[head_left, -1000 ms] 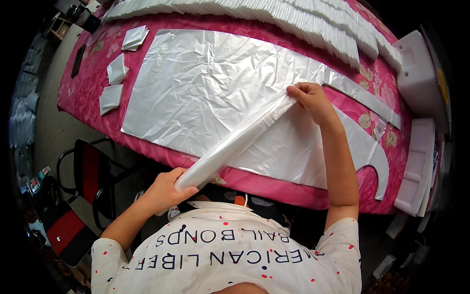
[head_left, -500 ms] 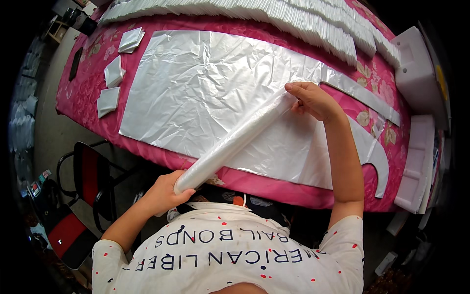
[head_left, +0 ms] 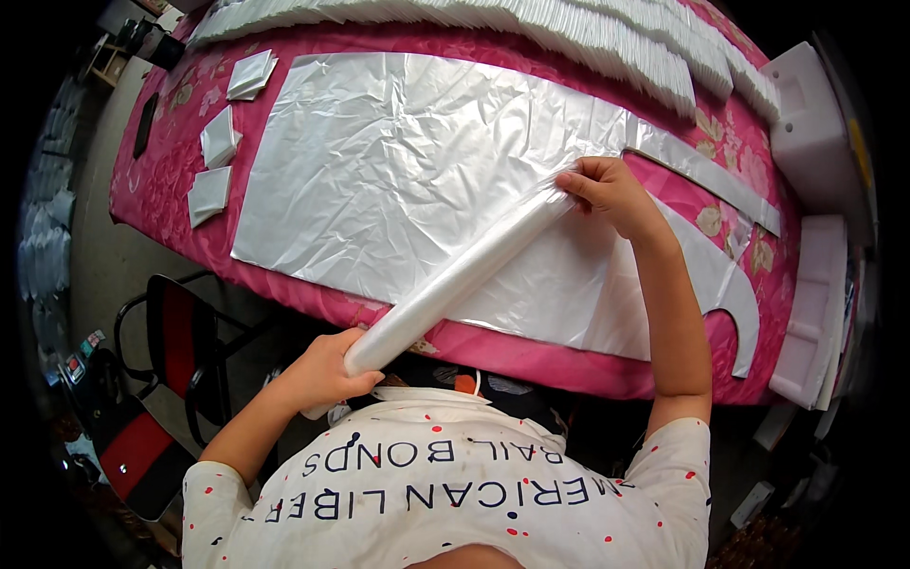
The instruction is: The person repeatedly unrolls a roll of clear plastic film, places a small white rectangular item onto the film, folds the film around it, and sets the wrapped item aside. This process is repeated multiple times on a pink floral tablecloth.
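I hold a long folded strip of thin clear plastic (head_left: 455, 277) stretched between both hands. My left hand (head_left: 322, 372) grips its near end, just off the table's front edge. Over the table, my right hand (head_left: 609, 192) pinches the far end. Under the strip lies a large crinkled sheet of the same plastic (head_left: 379, 161), flat on the pink flowered tablecloth (head_left: 531, 356).
Rows of folded white plastic pieces (head_left: 607, 38) line the table's far edge. Three small folded pieces (head_left: 220, 142) lie at the left. White foam blocks (head_left: 815, 313) stand at the right. A black and red chair (head_left: 180, 351) stands left of me.
The folded strip has been drawn narrower and tighter between my hands. My right hand has shifted slightly up and away over the sheet; my left hand has closed more firmly on the near end.
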Motion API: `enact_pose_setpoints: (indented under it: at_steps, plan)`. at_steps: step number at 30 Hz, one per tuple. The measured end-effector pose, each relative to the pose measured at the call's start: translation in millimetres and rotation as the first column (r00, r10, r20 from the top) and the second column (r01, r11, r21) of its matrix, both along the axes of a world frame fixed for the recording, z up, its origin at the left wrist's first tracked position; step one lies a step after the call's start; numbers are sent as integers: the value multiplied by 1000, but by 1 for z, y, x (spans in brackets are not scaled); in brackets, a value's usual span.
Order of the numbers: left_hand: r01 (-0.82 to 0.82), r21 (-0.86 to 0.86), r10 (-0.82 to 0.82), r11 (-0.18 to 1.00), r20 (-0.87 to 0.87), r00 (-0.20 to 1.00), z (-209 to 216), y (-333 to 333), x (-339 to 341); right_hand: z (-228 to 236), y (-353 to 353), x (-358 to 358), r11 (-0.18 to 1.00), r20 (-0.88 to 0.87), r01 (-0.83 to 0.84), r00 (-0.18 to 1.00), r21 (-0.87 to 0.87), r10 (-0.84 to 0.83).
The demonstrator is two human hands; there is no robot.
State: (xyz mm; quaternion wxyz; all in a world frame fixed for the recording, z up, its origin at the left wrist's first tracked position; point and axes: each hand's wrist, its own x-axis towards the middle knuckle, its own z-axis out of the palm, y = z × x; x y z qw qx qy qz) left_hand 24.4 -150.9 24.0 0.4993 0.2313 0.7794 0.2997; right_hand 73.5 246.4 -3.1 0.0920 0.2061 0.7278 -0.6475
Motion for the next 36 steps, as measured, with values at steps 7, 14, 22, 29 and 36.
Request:
enact_pose_setpoints:
  at_steps: [7,14,22,29,36]
  plan:
    - [88,-86,-61,992,278,958,0,-16,-13,-5,123,42,899,-49,312,949,308,-313]
    - [219,5,-156,976,717,679,-8,-41,-43,4,192,106,832,-51,421,900,362,-433]
    - [651,92,-602,754,-301,740,34,101,-75,1,127,42,928,-32,211,977,307,-211]
    - [803,116,-226,585,-927,298,6,151,-63,4,86,-14,975,-4,39,999,219,-39]
    - [934,190,-477,304,-818,322,-40,136,-11,-3,93,-29,981,50,-67,997,182,59]
